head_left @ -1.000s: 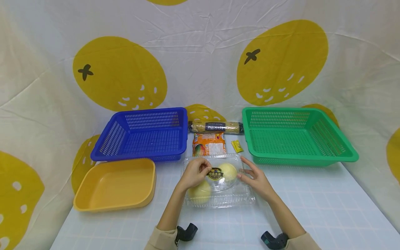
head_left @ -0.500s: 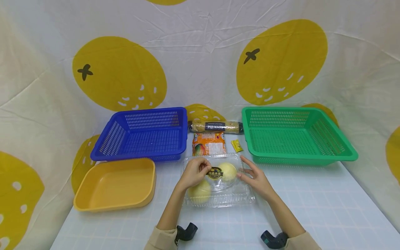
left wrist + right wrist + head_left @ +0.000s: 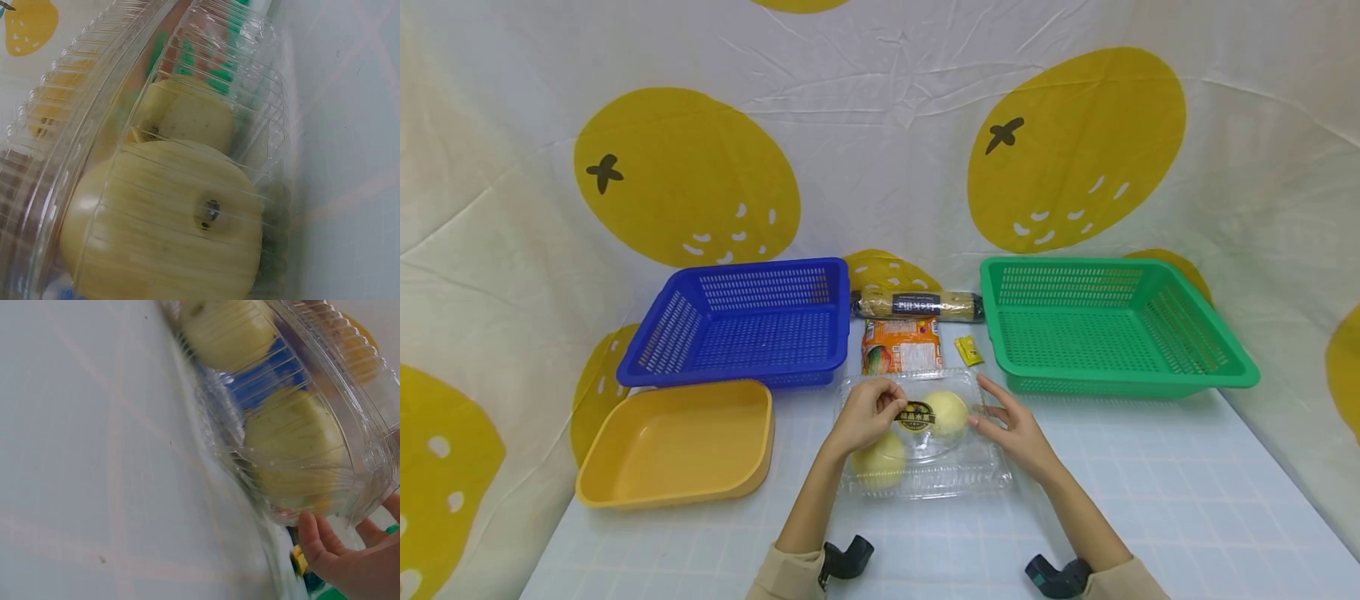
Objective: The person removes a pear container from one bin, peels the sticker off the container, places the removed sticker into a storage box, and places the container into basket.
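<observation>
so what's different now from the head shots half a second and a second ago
Nothing has visibly changed: nothing moved, was taken hold of or let go. The left hand stays at the edge of the black label, the right hand stays at the right side of the clear container, and the blue basket, green basket and yellow tub stand as before.

Table (image 3: 1150, 492) has a pale checked top. Left: blue basket (image 3: 760, 333), yellow tub (image 3: 677, 446) just in front of it. Right: green basket (image 3: 1105, 342). Between baskets: long pasta pack (image 3: 883, 303) at back, then orange packet (image 3: 901, 343), small yellow sachet (image 3: 968, 351) beside it. Front centre: clear plastic box (image 3: 940, 481).
</observation>
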Demonstrator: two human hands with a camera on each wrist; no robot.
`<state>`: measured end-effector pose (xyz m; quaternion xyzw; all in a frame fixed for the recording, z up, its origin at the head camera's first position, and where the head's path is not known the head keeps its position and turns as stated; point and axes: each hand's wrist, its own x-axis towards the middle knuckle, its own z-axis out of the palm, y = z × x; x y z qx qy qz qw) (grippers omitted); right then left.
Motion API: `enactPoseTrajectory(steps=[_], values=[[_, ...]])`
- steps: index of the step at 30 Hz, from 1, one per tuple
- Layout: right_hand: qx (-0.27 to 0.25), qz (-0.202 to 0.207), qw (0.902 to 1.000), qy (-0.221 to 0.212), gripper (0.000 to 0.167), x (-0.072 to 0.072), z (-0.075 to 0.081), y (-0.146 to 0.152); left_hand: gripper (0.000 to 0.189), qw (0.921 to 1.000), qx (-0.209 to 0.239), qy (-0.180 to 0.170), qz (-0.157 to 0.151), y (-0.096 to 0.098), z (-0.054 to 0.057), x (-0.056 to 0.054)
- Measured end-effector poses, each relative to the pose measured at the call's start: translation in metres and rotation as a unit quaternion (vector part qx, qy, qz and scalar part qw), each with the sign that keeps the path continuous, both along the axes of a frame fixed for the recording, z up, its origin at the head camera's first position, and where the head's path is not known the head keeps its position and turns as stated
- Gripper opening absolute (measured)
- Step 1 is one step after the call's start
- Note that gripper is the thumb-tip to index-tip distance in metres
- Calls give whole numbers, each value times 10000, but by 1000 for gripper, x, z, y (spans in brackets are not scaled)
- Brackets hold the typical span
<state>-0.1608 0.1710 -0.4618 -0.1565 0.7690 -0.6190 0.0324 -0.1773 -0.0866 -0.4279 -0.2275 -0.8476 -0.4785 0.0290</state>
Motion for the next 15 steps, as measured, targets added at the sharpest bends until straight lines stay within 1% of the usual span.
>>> enactPoseTrajectory(steps=[15], values=[[-39,3,10000,14,66,1,1,0,6,10000,67,-20,0,0,2,1]])
